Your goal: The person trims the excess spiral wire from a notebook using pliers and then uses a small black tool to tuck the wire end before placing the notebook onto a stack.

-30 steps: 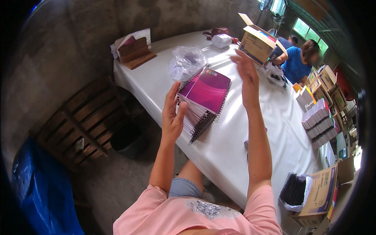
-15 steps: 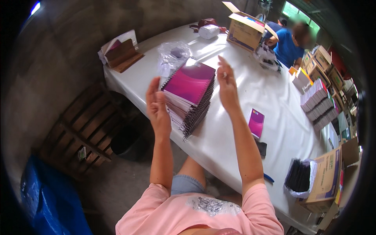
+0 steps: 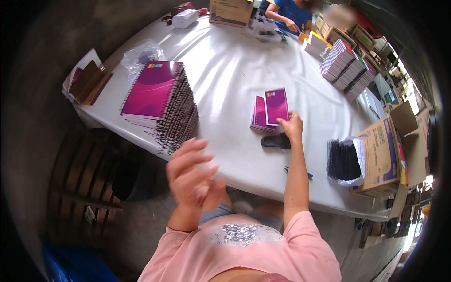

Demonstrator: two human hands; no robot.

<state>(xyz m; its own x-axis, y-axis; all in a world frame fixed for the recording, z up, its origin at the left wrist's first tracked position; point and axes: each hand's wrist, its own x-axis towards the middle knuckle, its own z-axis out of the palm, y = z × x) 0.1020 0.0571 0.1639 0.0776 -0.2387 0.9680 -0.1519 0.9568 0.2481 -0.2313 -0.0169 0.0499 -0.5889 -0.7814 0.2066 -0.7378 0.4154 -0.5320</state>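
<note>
My right hand [image 3: 292,127] pinches the lower corner of a small purple-covered booklet [image 3: 276,106], thumb on its cover. No spiral shows on its edges. It is lifted a little over a low stack of matching purple booklets [image 3: 258,113] on the table. My left hand [image 3: 192,176] is raised in front of my body at the table's near edge, slightly blurred, its fingers apart and holding nothing. Beyond it, to the left, stands a tall stack of purple spiral notebooks [image 3: 152,94] with black wire coils along the sides.
A black object [image 3: 276,141] and a blue-handled tool [image 3: 307,175] lie near my right forearm. On the right, an open carton [image 3: 378,155] stands beside a bag of black coils [image 3: 345,160]. Stacked notebooks [image 3: 345,70] are at far right, near a person in blue [image 3: 293,14].
Both hands have left the spiral notebook stack. My right hand has moved right and taken hold of a purple booklet; my left has drawn back toward me. The view has shifted right.
</note>
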